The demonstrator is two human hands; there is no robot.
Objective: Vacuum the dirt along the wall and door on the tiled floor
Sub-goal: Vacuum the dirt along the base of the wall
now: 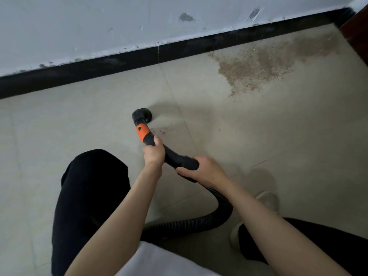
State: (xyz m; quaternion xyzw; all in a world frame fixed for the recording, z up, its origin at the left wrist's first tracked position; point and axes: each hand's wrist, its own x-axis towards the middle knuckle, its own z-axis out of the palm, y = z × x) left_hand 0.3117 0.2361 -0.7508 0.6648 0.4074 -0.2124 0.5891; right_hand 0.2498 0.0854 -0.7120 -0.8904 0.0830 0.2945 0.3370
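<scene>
A black vacuum wand with an orange collar ends in a round black nozzle pressed to the beige tiled floor. My left hand grips the wand just below the orange collar. Further back, my right hand holds the thick black handle end, where the ribbed hose curves down and left behind my arms. A broad patch of brown dirt lies along the black skirting, far right of the nozzle. A few crumbs sit just right of the collar.
The grey-white scuffed wall runs diagonally above the skirting. A dark brown door edge stands at the top right corner. My black-trousered left knee is bent at the lower left, my right leg and pale slipper at the lower right.
</scene>
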